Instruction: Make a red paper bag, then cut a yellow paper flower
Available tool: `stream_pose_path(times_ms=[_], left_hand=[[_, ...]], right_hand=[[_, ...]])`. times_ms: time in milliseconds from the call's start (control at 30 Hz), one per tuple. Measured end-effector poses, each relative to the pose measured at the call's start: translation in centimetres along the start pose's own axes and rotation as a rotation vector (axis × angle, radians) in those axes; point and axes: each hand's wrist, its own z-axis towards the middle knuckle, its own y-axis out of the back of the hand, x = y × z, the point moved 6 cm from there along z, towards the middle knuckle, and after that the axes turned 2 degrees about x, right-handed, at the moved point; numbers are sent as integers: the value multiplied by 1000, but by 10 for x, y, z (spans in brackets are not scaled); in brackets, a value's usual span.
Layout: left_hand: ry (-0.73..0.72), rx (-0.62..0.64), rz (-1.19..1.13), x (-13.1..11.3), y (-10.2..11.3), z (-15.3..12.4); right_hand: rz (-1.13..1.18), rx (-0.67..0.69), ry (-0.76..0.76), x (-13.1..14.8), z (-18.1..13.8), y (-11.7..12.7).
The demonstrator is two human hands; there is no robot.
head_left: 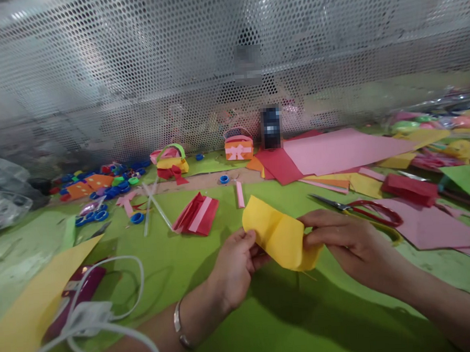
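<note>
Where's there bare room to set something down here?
Bare green tabletop shows between the pink-striped red paper and white cable, and below the yellow paper, between the forearms. Crowded: right, around the scissors; back left, among small blue pieces.

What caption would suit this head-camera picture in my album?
Left hand and right hand hold creased yellow paper above a green tabletop, with scissors lying nearby.

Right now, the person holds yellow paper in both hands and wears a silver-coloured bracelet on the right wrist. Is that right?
Not quite: the head view shows the silver-coloured bracelet on the left wrist. The yellow paper is indeed held by the left hand and right hand.
</note>
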Motion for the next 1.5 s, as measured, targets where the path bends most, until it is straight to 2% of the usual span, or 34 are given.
stream_pose_path(times_ms=[167, 433, 733, 933, 1067, 1200, 1300, 1367, 1500], left_hand=[[-76, 73, 39, -3, -3, -1], [-109, -40, 96, -4, 5, -1], [-108, -49, 102, -4, 5, -1], [-97, -84, 85, -4, 5, -1], [-76, -72, 92, -4, 1, -2], [-71, -28, 101, -2, 0, -2], [-56, 44, 123, 3, -2, -1], [-9, 130, 154, 8, -5, 0], [21, 335, 209, 11, -13, -6]], right_hand=[[36, 56, 7, 0, 3, -4], [-39, 49, 28, 2, 4, -3], [-65, 12, -37, -4, 2, -1], [-90, -34, -151, -10, 1, 0], [-115, 37, -143, -11, 0, -7], [-103, 51, -65, -9, 1, -10], [-38, 24, -71, -7, 2, -8], [4, 11, -135, -8, 4, -7], [34, 85, -392, -14, 3, -10]])
